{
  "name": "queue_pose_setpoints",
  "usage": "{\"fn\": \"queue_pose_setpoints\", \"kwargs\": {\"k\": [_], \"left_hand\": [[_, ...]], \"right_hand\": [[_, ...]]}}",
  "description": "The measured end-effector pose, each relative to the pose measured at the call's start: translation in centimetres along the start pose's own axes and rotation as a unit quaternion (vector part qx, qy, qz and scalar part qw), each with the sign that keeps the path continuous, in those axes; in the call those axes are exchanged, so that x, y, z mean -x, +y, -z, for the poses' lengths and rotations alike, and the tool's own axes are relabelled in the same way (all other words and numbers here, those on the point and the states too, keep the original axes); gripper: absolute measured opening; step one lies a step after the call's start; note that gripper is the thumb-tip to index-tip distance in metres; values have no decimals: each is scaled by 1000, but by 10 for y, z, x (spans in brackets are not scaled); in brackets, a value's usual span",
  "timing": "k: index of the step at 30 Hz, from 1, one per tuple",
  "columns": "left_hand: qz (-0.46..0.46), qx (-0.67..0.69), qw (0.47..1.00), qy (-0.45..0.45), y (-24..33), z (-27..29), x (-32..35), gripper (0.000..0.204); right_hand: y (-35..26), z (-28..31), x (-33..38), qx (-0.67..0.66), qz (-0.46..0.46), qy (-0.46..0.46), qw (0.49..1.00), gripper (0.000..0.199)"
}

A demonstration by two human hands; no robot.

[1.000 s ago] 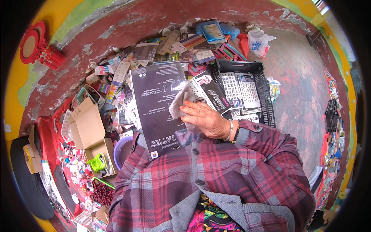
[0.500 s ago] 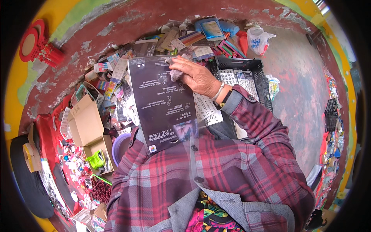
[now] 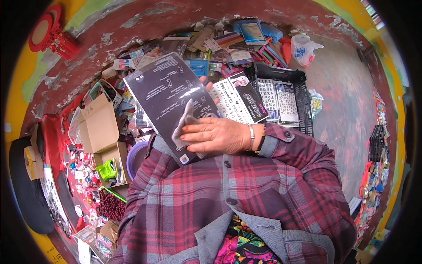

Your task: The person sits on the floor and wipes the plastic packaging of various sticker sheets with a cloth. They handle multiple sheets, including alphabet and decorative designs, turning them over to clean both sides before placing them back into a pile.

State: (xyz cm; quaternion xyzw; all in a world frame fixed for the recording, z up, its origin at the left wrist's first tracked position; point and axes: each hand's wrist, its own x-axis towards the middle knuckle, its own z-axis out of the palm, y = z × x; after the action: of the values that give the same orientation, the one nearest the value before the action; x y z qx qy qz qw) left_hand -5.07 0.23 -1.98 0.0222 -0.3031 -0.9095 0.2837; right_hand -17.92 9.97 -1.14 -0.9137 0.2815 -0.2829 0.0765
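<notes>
Found clamped in right hand (image 3: 220, 135): cloth (image 3: 188, 115), against black pack (image 3: 162, 94) toward its near edge. Noted before jacket (image 3: 176, 189): pack, with left hand (image 3: 204, 81) behind right edge; grip mostly hidden, cannot tell. Advised: brace from behind, press evenly, stroke toward edges.

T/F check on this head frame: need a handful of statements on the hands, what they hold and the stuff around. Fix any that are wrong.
1. The right hand holds a grey cloth against the black printed packet. True.
2. The left hand is in full view. False: most of it is hidden behind the packet.
3. The right wrist is bare. False: it wears a silver-coloured bangle.
4. Letter sheets lie in the black plastic crate. True.
5. The brown cardboard box is closed. False: its lid is raised.
6. A whitish plastic bag lies beyond the crate. True.
</notes>
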Motion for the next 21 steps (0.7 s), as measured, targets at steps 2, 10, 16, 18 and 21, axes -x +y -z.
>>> {"fn": "queue_pose_setpoints", "kwargs": {"k": [2,10,16,18,21], "left_hand": [[38,39,998,-15,-4,12,1,63],[-1,61,998,-10,-9,13,-8,64],[-19,125,992,-4,1,7,-5,63],[-26,141,990,1,4,11,-6,63],[-20,160,987,6,-1,14,-11,62]], "right_hand": [[7,7,8,28,-46,13,998,36],[-5,8,-22,-8,-81,49,996,35],[-6,7,-58,6,21,-11,1000,31],[13,15,-58,26,-32,42,998,33],[36,42,-51,80,-116,73,987,37]]}}
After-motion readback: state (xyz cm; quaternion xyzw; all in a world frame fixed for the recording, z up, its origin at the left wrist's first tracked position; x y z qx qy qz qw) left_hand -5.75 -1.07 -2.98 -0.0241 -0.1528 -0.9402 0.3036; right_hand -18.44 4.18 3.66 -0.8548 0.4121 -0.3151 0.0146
